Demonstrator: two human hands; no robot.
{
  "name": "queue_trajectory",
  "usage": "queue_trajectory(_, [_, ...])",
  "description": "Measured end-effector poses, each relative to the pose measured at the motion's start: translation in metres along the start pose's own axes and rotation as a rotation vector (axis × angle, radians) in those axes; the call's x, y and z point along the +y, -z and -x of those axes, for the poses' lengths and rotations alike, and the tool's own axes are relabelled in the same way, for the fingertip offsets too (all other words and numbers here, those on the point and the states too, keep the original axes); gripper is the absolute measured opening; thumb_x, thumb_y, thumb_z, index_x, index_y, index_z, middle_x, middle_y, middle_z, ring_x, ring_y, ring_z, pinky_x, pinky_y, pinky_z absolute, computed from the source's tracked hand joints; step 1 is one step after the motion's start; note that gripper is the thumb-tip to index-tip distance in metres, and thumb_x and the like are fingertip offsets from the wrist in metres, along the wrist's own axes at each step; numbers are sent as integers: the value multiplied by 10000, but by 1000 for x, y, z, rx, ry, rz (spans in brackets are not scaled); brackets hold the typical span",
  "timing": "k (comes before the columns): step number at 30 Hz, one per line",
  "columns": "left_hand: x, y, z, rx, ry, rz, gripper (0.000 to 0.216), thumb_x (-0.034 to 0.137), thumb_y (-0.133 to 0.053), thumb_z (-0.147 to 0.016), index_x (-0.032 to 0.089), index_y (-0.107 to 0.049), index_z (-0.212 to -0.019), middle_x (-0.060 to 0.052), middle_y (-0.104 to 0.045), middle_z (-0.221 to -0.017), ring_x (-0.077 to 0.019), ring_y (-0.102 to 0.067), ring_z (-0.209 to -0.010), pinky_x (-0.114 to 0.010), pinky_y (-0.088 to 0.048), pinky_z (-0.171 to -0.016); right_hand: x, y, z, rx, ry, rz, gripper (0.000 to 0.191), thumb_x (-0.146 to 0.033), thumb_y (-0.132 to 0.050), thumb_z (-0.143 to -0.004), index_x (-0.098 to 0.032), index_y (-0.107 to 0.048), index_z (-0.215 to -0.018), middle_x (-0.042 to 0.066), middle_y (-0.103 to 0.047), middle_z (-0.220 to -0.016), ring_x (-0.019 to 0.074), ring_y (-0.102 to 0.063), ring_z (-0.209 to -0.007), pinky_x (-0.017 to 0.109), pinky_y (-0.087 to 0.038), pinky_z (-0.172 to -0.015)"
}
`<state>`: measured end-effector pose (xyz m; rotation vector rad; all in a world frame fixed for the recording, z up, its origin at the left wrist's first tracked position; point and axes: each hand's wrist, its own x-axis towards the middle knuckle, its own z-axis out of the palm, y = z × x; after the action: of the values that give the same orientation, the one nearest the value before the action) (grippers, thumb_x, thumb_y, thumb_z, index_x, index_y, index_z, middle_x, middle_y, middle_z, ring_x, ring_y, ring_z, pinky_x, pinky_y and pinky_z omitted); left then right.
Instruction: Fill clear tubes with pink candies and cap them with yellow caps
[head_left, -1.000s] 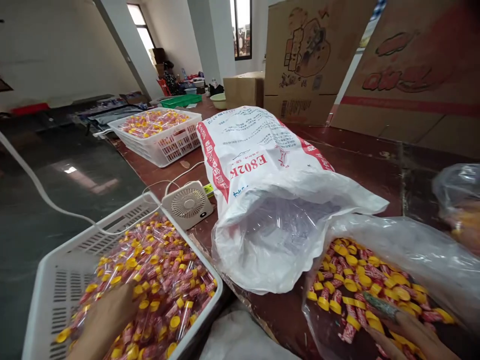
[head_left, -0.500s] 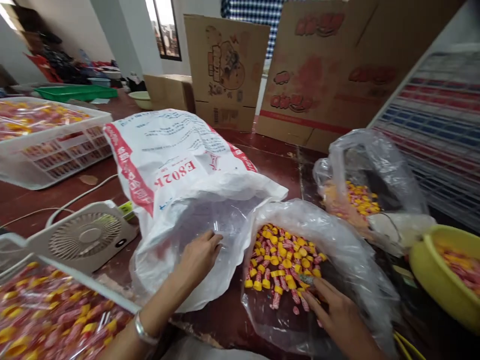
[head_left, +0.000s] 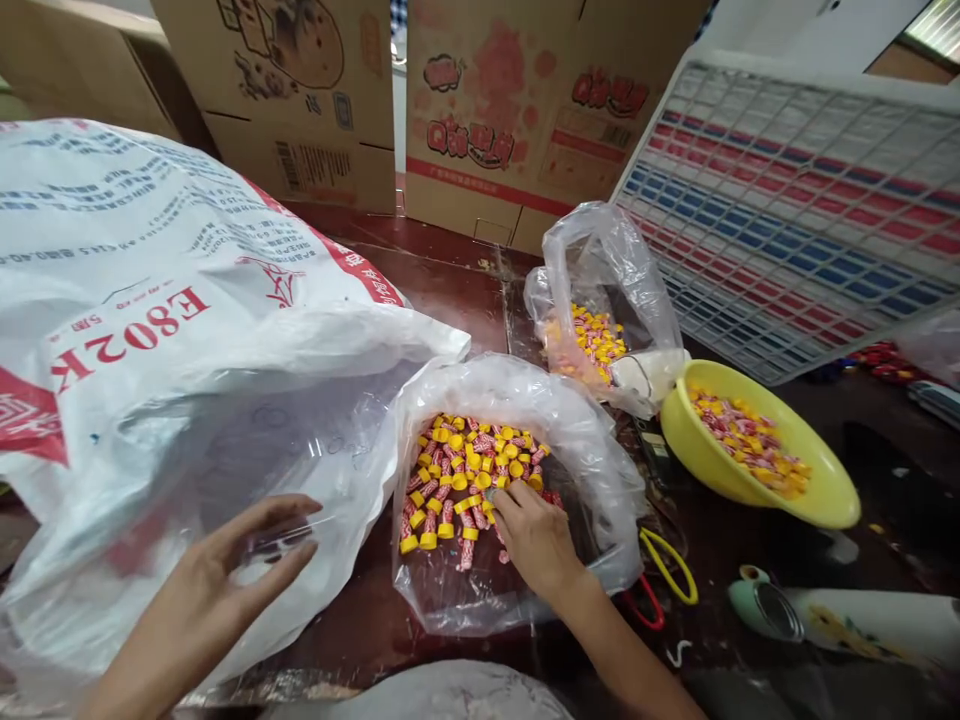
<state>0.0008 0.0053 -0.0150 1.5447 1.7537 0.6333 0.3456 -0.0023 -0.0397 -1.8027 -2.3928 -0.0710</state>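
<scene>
My left hand [head_left: 217, 580] hovers at the mouth of a big white sack [head_left: 172, 300] printed "E802K", fingers spread against its clear liner. My right hand [head_left: 536, 540] is inside a clear plastic bag [head_left: 592, 450] lying open on the dark red table. Its fingers are curled together on a heap of small red-and-white tubes with yellow caps [head_left: 457, 470]. What the fingertips pinch is hidden among the tubes.
A yellow bowl [head_left: 705, 460] of the same tubes stands to the right, and a second clear bag [head_left: 600, 300] behind it. Scissors with yellow and red handles [head_left: 667, 575] and a lying mint-green bottle [head_left: 825, 615] sit at front right. Cardboard boxes [head_left: 487, 110] and a printed grid sheet [head_left: 795, 220] line the back.
My view has swung right, away from the white baskets and the small fan. My left hand left the basket of tubes and came to the sack's mouth. My right hand stayed in the clear bag.
</scene>
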Motion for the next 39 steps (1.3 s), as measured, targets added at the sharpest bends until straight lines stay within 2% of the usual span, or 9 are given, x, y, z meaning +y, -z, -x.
queue_trajectory(6, [22,-15,40,-90,-32,328,346,541,-788,-721,253,-719,-899,-52,-786,-931,-271,-744,-922,-275,-608,-816,3,-2,-11,106,-12,-57,167,-100,-621,-926,-197,-639,-792,30,-631,-824,167,-624,-742,250,-438,-649])
queue_trajectory(10, [59,-39,49,-280,-30,366,316,517,-711,-817,254,-743,-989,-76,-796,-1045,-271,-741,-979,-292,-590,-868,-1,32,-8,253,-32,-483,194,-153,-576,-953,-198,-581,-765,17,-578,-817,156,-591,-726,255,-463,-679])
queue_trajectory(16, [73,-68,50,-445,-29,405,444,511,-661,-863,253,-706,-1221,-94,-745,-1268,-298,-690,-1150,-366,-539,-1006,-28,80,-7,74,144,-828,226,-150,-565,-950,-204,-543,-732,8,-568,-809,148,-559,-743,250,-464,-667])
queue_trajectory(22, [76,-74,51,-522,32,629,459,504,-684,-867,210,-679,-1220,-129,-723,-1270,-299,-675,-1131,-370,-550,-944,-41,67,-5,113,192,-759,270,-216,-537,-1008,-204,-570,-741,6,-595,-755,151,-574,-708,254,-487,-647])
queue_trajectory(26, [81,-75,51,-554,44,896,376,495,-709,-865,193,-676,-1086,-107,-733,-1158,-237,-676,-1018,-315,-542,-860,-44,71,-2,99,330,-725,183,-370,-613,-999,-196,-663,-1016,68,-720,-1037,198,-687,-970,327,-552,-912])
queue_trajectory(29, [83,-78,51,-590,129,1110,346,472,-742,-855,206,-634,-1046,-64,-735,-1007,-191,-688,-871,-294,-545,-784,-49,66,2,157,401,-633,557,-512,-778,-829,-172,-587,-1227,128,-697,-1181,280,-672,-1119,421,-549,-1008])
queue_trajectory(31, [83,-83,51,-609,162,1218,336,453,-760,-844,205,-612,-1014,-53,-723,-954,-185,-698,-837,-312,-549,-798,-55,55,4,250,400,-538,635,-454,-819,-771,-155,-546,-1260,152,-692,-1161,317,-673,-1109,459,-573,-971])
queue_trajectory(35, [86,-92,49,-586,149,1218,355,468,-760,-832,198,-576,-971,-35,-688,-886,-161,-685,-728,-299,-540,-734,-68,39,4,388,344,-470,532,-330,-783,-727,-168,-556,-1180,139,-688,-1047,333,-691,-993,496,-595,-897])
queue_trajectory(39, [88,-68,40,-520,39,981,328,455,-730,-804,212,-548,-925,22,-600,-799,-134,-597,-672,-267,-496,-679,-55,55,-4,225,428,-514,789,-498,-843,-706,-153,-503,-1329,160,-659,-1246,349,-633,-1189,494,-545,-1025])
